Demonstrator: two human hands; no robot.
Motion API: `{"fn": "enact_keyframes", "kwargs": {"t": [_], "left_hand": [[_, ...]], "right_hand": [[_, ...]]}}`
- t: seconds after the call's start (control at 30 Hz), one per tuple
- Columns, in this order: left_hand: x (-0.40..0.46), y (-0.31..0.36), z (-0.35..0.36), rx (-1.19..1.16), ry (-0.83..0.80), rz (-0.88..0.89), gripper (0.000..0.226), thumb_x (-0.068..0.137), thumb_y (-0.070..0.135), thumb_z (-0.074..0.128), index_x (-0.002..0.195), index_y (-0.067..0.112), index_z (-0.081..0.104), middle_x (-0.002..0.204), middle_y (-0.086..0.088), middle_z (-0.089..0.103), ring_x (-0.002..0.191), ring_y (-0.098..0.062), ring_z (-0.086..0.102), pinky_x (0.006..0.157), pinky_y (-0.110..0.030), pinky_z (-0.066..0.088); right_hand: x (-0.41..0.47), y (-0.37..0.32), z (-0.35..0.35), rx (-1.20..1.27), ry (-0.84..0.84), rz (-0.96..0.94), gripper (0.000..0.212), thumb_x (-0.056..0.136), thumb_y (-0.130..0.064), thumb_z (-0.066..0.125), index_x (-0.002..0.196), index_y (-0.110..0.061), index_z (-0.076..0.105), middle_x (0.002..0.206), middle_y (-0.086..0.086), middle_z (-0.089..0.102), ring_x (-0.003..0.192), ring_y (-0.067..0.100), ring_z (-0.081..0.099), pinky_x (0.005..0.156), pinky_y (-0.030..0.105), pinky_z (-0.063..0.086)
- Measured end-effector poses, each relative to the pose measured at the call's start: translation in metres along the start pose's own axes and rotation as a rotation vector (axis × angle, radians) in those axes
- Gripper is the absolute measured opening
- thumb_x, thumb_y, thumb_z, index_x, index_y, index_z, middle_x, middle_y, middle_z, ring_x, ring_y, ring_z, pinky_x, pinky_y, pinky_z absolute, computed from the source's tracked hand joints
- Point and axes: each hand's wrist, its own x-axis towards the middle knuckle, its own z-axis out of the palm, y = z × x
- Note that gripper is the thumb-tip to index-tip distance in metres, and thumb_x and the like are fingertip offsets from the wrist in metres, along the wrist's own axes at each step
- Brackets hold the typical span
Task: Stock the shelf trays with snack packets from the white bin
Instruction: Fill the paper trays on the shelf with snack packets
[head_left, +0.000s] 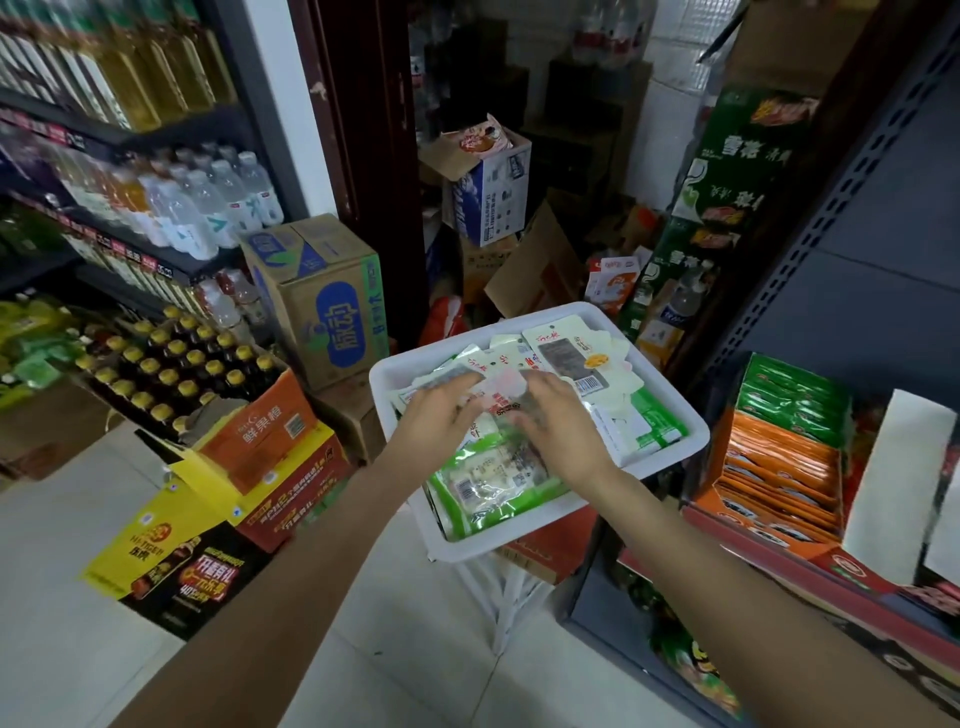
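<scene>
Two hands: both reach into the white bin at the centre of the frame, over a heap of snack packets.
Far left: shelves of bottled drinks fill the upper left – stacked drink cartons stand below them on the floor.
Left hand: centre of the frame, palm down on the pile, fingers curled onto the edge of a pale packet; motion blur hides whether it grips or only presses, so its state cannot be told.
Right hand: just right of the left hand, fingers bent down onto the same cluster of packets – grip likewise blurred, cannot tell.
Snack packets: all in the bin; cream-white ones toward the far side, green-edged ones at the near corner, lying flat and overlapping.
Handling, as I judge it: light, thin, flexible plastic pouches with a glossy and probably slippery skin; they would slide over one another and bend if lifted by a corner. Best taken as a squared stack, pinched across the flat faces near the middle, or by the sealed top edge with the hang hole.
Right: cardboard shelf trays with orange and green sachets stand upright in rows at the right edge, near the bin.
Task stage, judged: gathering a bundle, nothing yet carried to a tray.
</scene>
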Motion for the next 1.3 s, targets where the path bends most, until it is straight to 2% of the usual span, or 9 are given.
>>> {"fn": "enact_keyframes", "kwargs": {"t": [0.1, 0.2, 0.37, 0.5, 0.63, 0.8, 0.97, 1.13, 1.3], "left_hand": [[0.000, -0.021, 0.004, 0.096, -0.082, -0.124, 0.045, 0.090, 0.020, 0.061, 0.131, 0.017, 0.045, 0.125, -0.003, 0.053, 0.117, -0.018, 0.050, 0.091, -0.023, 0.039], [0.002, -0.048, 0.001, 0.423, -0.169, -0.231, 0.060, 0.085, 0.032, 0.066, 0.136, 0.011, 0.042, 0.134, -0.009, 0.039, 0.126, -0.025, 0.037, 0.102, -0.034, 0.036], [0.015, -0.046, -0.007, 0.483, -0.336, -0.149, 0.059, 0.085, 0.025, 0.068, 0.138, 0.023, 0.042, 0.135, -0.009, 0.035, 0.127, -0.026, 0.031, 0.102, -0.035, 0.035], [0.019, -0.050, -0.010, 0.603, -0.512, 0.008, 0.068, 0.091, 0.024, 0.061, 0.143, 0.047, 0.025, 0.156, -0.006, 0.013, 0.139, -0.030, 0.018, 0.107, -0.043, 0.031], [0.025, -0.053, -0.013, 0.609, -0.582, 0.041, 0.066, 0.089, 0.019, 0.064, 0.142, 0.043, 0.033, 0.158, -0.006, 0.010, 0.141, -0.030, 0.017, 0.111, -0.042, 0.027], [0.024, -0.050, -0.010, 0.702, -0.428, 0.182, 0.043, 0.084, 0.022, 0.068, 0.124, 0.029, 0.055, 0.153, -0.001, 0.022, 0.138, -0.022, 0.023, 0.102, -0.036, 0.026], [0.035, -0.044, -0.009, 0.548, -0.432, 0.195, 0.036, 0.077, 0.014, 0.074, 0.109, 0.016, 0.058, 0.127, -0.001, 0.041, 0.118, -0.021, 0.035, 0.089, -0.028, 0.030], [0.044, -0.038, -0.012, 0.304, -0.436, 0.070, 0.037, 0.074, 0.016, 0.079, 0.106, 0.007, 0.063, 0.116, -0.007, 0.047, 0.112, -0.024, 0.042, 0.092, -0.031, 0.036], [0.047, -0.025, -0.023, -0.076, -0.202, -0.115, 0.021, 0.076, 0.013, 0.078, 0.090, 0.007, 0.063, 0.102, -0.002, 0.054, 0.094, -0.016, 0.055, 0.078, -0.022, 0.044]], "right_hand": [[0.001, 0.003, -0.005, -0.004, 0.046, 0.040, 0.018, 0.092, -0.010, 0.057, 0.107, -0.007, 0.066, 0.103, 0.010, 0.065, 0.099, 0.028, 0.058, 0.082, 0.036, 0.047], [-0.006, 0.008, -0.012, 0.036, 0.016, 0.105, 0.019, 0.092, -0.010, 0.058, 0.108, -0.008, 0.069, 0.107, 0.011, 0.069, 0.099, 0.026, 0.062, 0.083, 0.033, 0.049], [-0.011, 0.014, -0.015, 0.038, 0.003, 0.181, 0.020, 0.092, -0.010, 0.058, 0.109, -0.008, 0.069, 0.110, 0.006, 0.069, 0.103, 0.021, 0.064, 0.079, 0.013, 0.040], [-0.013, 0.012, -0.016, -0.015, -0.051, 0.197, 0.021, 0.093, -0.009, 0.057, 0.111, -0.007, 0.068, 0.111, 0.008, 0.069, 0.103, 0.024, 0.064, 0.083, 0.019, 0.044], [-0.019, 0.008, -0.020, -0.083, -0.072, 0.180, 0.022, 0.094, -0.002, 0.051, 0.108, 0.000, 0.068, 0.105, 0.012, 0.070, 0.085, 0.016, 0.062, 0.061, 0.009, 0.037], [-0.027, 0.018, -0.022, -0.175, -0.074, 0.235, 0.023, 0.094, -0.003, 0.047, 0.105, 0.008, 0.064, 0.102, 0.024, 0.068, 0.091, 0.035, 0.064, 0.076, 0.038, 0.050], [-0.029, 0.022, -0.027, -0.160, -0.081, 0.262, 0.018, 0.092, 0.000, 0.048, 0.094, 0.004, 0.065, 0.091, 0.022, 0.069, 0.078, 0.031, 0.062, 0.063, 0.031, 0.045], [-0.028, 0.015, -0.041, -0.043, -0.041, 0.270, 0.040, 0.093, -0.001, 0.051, 0.068, -0.033, 0.051, 0.066, -0.018, 0.048, 0.065, 0.005, 0.048, 0.055, 0.010, 0.037], [-0.028, 0.011, -0.048, 0.170, 0.124, 0.273, 0.015, 0.095, -0.012, 0.053, 0.096, -0.009, 0.068, 0.094, -0.002, 0.067, 0.090, 0.016, 0.062, 0.074, 0.025, 0.044]]}}
